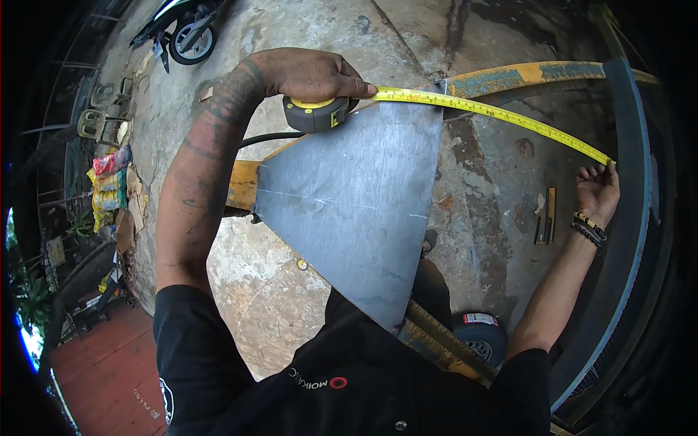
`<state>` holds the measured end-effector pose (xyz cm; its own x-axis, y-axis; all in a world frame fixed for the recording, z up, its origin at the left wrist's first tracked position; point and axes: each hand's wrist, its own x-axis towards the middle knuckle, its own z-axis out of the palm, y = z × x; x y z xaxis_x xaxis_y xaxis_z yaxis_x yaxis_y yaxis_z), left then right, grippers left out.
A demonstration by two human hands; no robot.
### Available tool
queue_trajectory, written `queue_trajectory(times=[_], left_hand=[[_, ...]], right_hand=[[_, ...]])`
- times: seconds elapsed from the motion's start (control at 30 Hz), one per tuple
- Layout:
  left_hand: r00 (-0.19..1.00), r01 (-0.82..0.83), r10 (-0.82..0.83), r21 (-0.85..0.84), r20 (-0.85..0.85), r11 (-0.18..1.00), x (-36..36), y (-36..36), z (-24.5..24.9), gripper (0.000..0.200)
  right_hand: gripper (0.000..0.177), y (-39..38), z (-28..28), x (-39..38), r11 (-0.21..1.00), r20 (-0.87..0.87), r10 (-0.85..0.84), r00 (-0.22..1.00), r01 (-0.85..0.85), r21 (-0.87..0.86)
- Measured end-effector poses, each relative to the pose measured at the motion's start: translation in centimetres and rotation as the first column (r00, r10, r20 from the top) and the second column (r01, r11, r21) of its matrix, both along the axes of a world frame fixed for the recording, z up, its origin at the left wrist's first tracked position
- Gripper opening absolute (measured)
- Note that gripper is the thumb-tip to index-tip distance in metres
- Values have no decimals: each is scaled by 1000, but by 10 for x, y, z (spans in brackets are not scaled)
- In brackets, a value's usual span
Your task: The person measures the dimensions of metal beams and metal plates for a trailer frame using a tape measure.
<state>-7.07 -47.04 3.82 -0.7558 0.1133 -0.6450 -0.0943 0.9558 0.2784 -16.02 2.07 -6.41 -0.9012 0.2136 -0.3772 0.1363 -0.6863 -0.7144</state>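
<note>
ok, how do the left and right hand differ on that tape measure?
The left hand grips the case from above at the metal sheet's corner; the right hand holds the blade end at the dark curved bar. Right wrist wears bracelets; left wears none. Both hold one tape measure.

Grey triangular steel sheet (356, 196): bare metal, dull satin, fine scratches and pale scribed marks. Grey-and-yellow tape measure case (316, 114): matt rubber over plastic. Yellow tape blade (502, 112): thin painted metal, slight gloss. Yellow-painted steel beam (523, 73): paint chipped, rusty. Concrete floor (269, 291): rough, stained, patchy.
</note>
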Motion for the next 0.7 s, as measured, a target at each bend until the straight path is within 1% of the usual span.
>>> queue_trajectory(times=[0.07,0.17,0.27,0.37,0.47,0.57,0.7], left_hand=[[999,-1,0,28,34,1000,-1,2,4,59],[1000,-3,3,14,20,1000,0,3,4,60],[999,-26,26,6,42,1000,-2,1,-1,60],[999,39,-39,-5,28,999,0,5,6,62],[1000,-3,3,-14,-2,1000,0,-4,-7,63],[999,16,-18,-53,-31,998,3,-2,-5,65],[999,19,-17,-79,28,997,4,0,1,70]], right_hand=[[8,1,-2,1,1000,-3,9,1000,-9,-14],[7,4,-4,0,1000,-2,-2,1000,2,-4],[8,13,-10,-4,1000,-26,8,1000,-9,-10],[8,6,-4,-4,999,-1,-42,999,42,15],[9,10,-3,-6,999,-36,-34,999,34,-12],[9,12,-2,-8,999,-37,-37,999,36,-18],[9,10,0,-8,998,-14,-61,998,61,6]])
